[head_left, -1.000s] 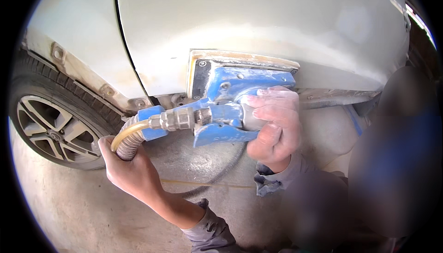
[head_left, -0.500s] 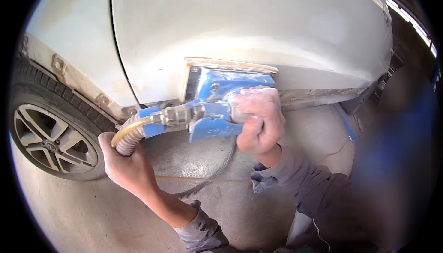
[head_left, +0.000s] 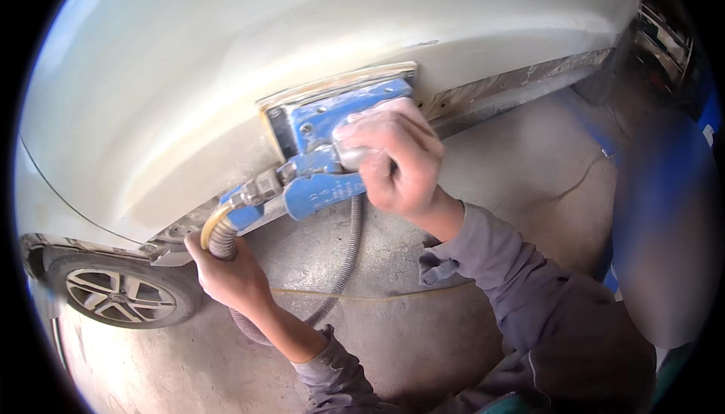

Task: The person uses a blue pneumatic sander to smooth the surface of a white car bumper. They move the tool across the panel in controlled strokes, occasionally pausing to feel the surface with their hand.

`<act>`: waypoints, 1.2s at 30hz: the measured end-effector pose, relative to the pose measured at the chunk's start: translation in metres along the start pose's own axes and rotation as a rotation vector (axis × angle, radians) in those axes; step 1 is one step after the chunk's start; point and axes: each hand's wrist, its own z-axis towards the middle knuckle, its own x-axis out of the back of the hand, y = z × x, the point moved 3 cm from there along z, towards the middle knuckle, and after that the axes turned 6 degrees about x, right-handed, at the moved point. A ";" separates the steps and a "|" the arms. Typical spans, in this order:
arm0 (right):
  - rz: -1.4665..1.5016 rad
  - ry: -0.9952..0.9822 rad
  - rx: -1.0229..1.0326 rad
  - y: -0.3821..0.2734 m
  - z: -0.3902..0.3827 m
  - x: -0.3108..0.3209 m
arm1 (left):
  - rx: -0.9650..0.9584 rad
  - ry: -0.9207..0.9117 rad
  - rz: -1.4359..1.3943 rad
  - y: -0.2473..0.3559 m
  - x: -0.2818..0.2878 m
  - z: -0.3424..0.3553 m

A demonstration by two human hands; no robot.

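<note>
A blue pneumatic sander (head_left: 321,116) with a rectangular pad lies against the lower part of a pale car door (head_left: 302,29). My right hand (head_left: 400,153), dusted white, is closed round the sander's grip. Lower left, my left hand (head_left: 230,270) is wrapped round the ribbed grey hose (head_left: 222,239) where it meets the sander's tail. A thin yellowish air line (head_left: 214,220) curves beside that hose. Whitish, sanded-looking patches run along the door around the pad. My palms and the sander's underside are hidden.
A car wheel (head_left: 121,293) stands at the left, beyond the panel gap. The bare sill (head_left: 513,82) runs along the car's bottom edge at right. Below, the hose (head_left: 351,255) loops over the concrete floor (head_left: 423,323). A blurred blue and dark shape fills the right edge.
The view has turned and shifted, so the wheel appears lower and the door edge slants. The sander sits farther along the door, away from the wheel. Both hands keep their holds.
</note>
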 end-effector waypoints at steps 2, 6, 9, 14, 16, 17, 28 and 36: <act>-0.064 -0.014 -0.021 0.036 -0.008 0.058 | -0.077 -0.060 0.021 0.048 -0.023 -0.034; -0.169 -0.015 -0.234 0.090 -0.023 0.154 | -0.409 -0.125 -0.015 0.109 -0.067 -0.093; -0.272 0.097 -0.347 0.136 -0.034 0.218 | -0.503 -0.135 -0.167 0.153 -0.080 -0.125; -0.268 0.118 -0.357 0.128 -0.027 0.195 | -0.423 -0.135 -0.126 0.139 -0.067 -0.108; -0.256 0.114 -0.344 0.100 -0.016 0.158 | -0.369 -0.091 -0.135 0.118 -0.053 -0.085; -0.225 0.116 -0.326 0.087 -0.010 0.138 | -0.343 -0.071 -0.137 0.104 -0.044 -0.072; 0.059 -0.118 0.137 -0.088 0.039 -0.128 | 0.235 0.106 0.040 -0.103 0.052 0.065; -0.009 -0.113 0.026 -0.081 0.043 -0.102 | 0.248 0.029 -0.010 -0.074 0.047 0.055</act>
